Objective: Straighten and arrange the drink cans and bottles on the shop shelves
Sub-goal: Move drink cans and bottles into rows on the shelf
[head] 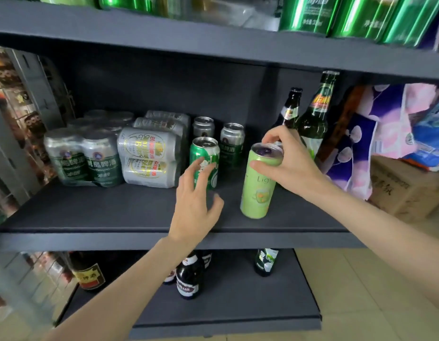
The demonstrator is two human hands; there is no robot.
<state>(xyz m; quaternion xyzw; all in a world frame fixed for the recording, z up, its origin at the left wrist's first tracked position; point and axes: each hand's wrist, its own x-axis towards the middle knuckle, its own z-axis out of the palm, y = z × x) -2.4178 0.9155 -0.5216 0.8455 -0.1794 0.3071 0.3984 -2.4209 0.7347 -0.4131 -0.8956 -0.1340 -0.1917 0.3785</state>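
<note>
Right hand grips the top rim of a tall slim light-green aluminium can, thumb on the near side, fingers curled over the far edge. Can is pale lime with "Lig" lettering and a small fruit graphic, silver top with purple-tinted lid; it tilts slightly, top leaning toward 1 o'clock, base on the dark grey middle shelf near its front edge.

Left hand is spread wide, fingers straight and apart, holding nothing; fingertips lie over the front of a shorter green-and-white drink can at 11 o'clock from the slim can. Cannot tell if they touch it.

Behind that can stand two silver-topped dark-green cans, upright, apart from each other. At 9 o'clock sit a shrink-wrapped silver pack with gold oval labels, cans lying on their sides, and a wrapped pack of silver-and-green upright cans, just beside each other.

At 1 o'clock from the right hand stand two glass bottles, upright: a tall green beer bottle with a red-orange neck label and a shorter dark brown one, partly hidden by the hand.

Top shelf carries shiny green cans. Lower shelf holds dark bottles, blurred. At 3 o'clock, purple-and-pink packaging and a brown cardboard box.
</note>
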